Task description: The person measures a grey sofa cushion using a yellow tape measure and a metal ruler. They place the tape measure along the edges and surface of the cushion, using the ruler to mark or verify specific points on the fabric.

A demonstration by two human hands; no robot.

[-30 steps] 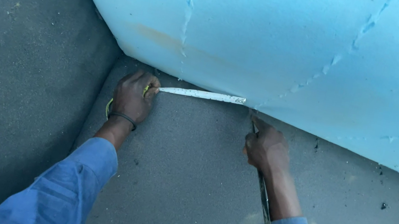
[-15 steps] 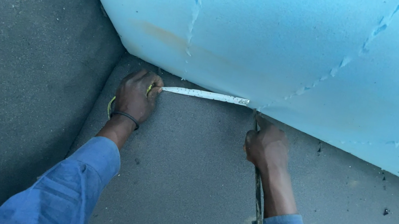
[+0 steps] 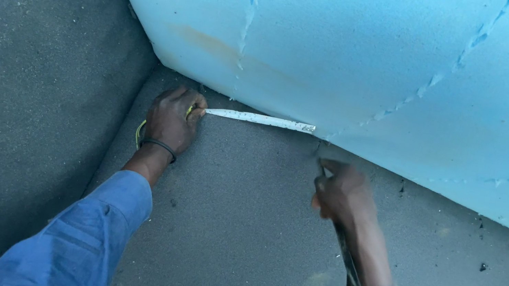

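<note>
My left hand (image 3: 173, 120) presses on the dark grey foam sheet (image 3: 232, 230) and holds the case end of a white measuring tape (image 3: 262, 120). The tape runs right along the seam under the big light blue foam block (image 3: 367, 58) and ends near its lower edge. My right hand (image 3: 343, 195) is closed around a thin dark tool (image 3: 350, 272) whose handle lies along my forearm, its tip pointing up toward the tape's end. Both sleeves are blue.
A second dark grey foam panel (image 3: 13, 86) rises on the left and meets the sheet in a crease. The blue block shows stitched-looking seams and a brownish stain (image 3: 206, 44). Small crumbs dot the grey sheet at the right.
My right hand has slid a little down and away from the blue foam's edge. The left hand and the tape have stayed in place.
</note>
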